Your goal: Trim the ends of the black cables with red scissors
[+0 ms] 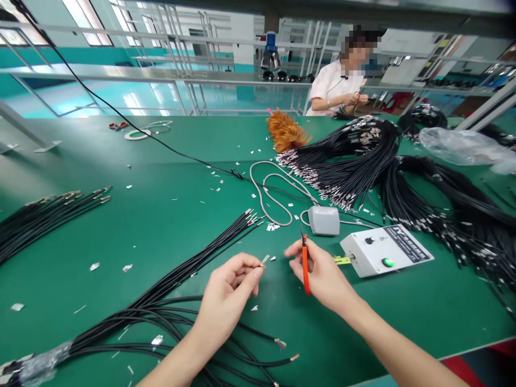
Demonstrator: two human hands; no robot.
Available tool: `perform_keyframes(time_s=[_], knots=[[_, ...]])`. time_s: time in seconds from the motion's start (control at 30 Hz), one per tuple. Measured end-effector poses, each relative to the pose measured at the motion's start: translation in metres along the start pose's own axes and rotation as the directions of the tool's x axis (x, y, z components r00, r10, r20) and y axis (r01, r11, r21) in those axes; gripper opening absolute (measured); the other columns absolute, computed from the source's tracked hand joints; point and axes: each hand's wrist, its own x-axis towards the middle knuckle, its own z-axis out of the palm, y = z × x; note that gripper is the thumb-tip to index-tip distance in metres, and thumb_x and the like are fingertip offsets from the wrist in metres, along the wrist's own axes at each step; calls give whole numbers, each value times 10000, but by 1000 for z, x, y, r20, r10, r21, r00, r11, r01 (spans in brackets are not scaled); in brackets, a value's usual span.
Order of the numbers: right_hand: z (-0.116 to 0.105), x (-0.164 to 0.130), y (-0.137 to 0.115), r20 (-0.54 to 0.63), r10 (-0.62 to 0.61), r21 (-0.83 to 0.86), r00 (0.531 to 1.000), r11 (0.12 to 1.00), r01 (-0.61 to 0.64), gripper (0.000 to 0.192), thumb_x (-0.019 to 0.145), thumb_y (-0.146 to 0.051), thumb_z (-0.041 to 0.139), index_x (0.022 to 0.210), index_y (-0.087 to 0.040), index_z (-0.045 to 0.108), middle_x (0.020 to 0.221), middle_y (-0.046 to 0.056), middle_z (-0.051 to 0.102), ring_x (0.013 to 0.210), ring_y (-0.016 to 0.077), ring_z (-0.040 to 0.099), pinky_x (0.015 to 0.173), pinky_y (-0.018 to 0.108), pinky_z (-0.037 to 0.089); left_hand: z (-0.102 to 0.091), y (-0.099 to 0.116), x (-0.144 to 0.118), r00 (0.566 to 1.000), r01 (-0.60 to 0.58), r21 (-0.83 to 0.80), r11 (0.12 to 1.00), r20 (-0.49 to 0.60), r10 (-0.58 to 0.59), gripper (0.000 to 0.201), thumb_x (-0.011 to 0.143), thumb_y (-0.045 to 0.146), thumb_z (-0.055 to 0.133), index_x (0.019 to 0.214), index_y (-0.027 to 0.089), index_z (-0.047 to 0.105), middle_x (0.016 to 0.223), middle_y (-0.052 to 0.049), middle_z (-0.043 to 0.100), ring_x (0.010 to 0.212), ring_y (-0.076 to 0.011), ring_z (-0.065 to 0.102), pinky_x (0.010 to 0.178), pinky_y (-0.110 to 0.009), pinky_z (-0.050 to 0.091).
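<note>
My left hand (228,295) is closed in a pinch on a black cable's end, where the thin bare wires (265,260) stick out past the fingertips. The rest of that cable is mostly hidden by the hand. To the right, my right hand (328,279) grips small orange-handled cutters (306,269), their dark tip pointing away from me and apart from the wires. A bundle of black cables (173,277) runs behind my left hand, with stripped ends at its far tip. Below the hand, more loose cables (258,332) spread out, some showing coloured wires.
A white control box (368,242) with a lit green button stands right, beside a grey pedal-like unit (324,220). Large black cable bundles (350,161) and a brown feather duster (286,131) lie behind. Foil scraps (94,266) dot the green table (72,293). Across it, a person (336,88) works.
</note>
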Motion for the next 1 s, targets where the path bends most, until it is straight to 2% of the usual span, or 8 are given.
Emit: perform_keyframes(time_s=[0.1, 0.2, 0.3, 0.5, 0.67, 0.83, 1.0], knots=[[10, -9, -11, -6, -29, 174, 1000, 984, 29, 102, 787, -234, 609, 824, -221, 515, 1011, 62, 643, 907, 207, 602, 829, 354, 469, 0, -1, 1, 999, 47, -33, 998, 19, -46, 170, 793, 315, 637, 786, 146, 611, 548, 32, 543, 505, -98, 490, 476, -194, 368], [18, -15, -27, 14, -13, 412, 1000, 911, 6, 272, 762, -299, 678, 689, -225, 426, 930, 51, 668, 872, 201, 621, 787, 335, 492, 2, -1, 1, 998, 51, -25, 998, 21, -51, 173, 780, 315, 646, 761, 148, 603, 542, 34, 549, 496, -97, 494, 475, -195, 372], [21, -15, -33, 16, -22, 527, 1000, 850, 11, 356, 726, -299, 732, 650, -222, 392, 874, 41, 680, 804, 181, 619, 719, 308, 490, 4, -2, 0, 999, 18, 1, 1000, 27, -18, 162, 778, 297, 644, 726, 150, 599, 539, 35, 551, 499, -97, 498, 492, -200, 392], [25, -12, -28, 31, -24, 575, 999, 818, 2, 353, 722, -248, 729, 651, -212, 385, 825, 27, 692, 540, 78, 460, 589, 247, 437, 5, -8, -2, 999, -11, 39, 999, 36, 10, 118, 793, 254, 612, 732, 157, 588, 549, 39, 552, 497, -97, 506, 494, -199, 408], [27, -10, -30, 28, -16, 561, 999, 828, -3, 342, 719, -234, 712, 643, -213, 379, 761, 9, 655, 678, 122, 551, 642, 248, 441, 5, -16, -3, 997, -65, 126, 990, 59, 58, 125, 829, 257, 572, 742, 167, 581, 597, 29, 553, 529, -106, 513, 522, -208, 430], [22, -5, -28, 106, -65, 467, 992, 884, 8, 288, 713, -166, 658, 676, -218, 377, 734, -31, 573, 638, 109, 490, 618, 245, 406, 4, -21, -6, 983, -172, 309, 935, 112, 144, 173, 877, 281, 534, 756, 176, 600, 642, 10, 570, 572, -120, 487, 530, -215, 390], [18, -4, -26, 196, -170, 305, 966, 947, 105, 200, 708, -79, 575, 705, -213, 426, 749, -22, 555, 666, 126, 471, 636, 266, 401, 5, -22, -6, 979, -163, 353, 921, 177, 105, 192, 884, 274, 515, 754, 178, 619, 649, 3, 574, 581, -129, 483, 544, -225, 381]])
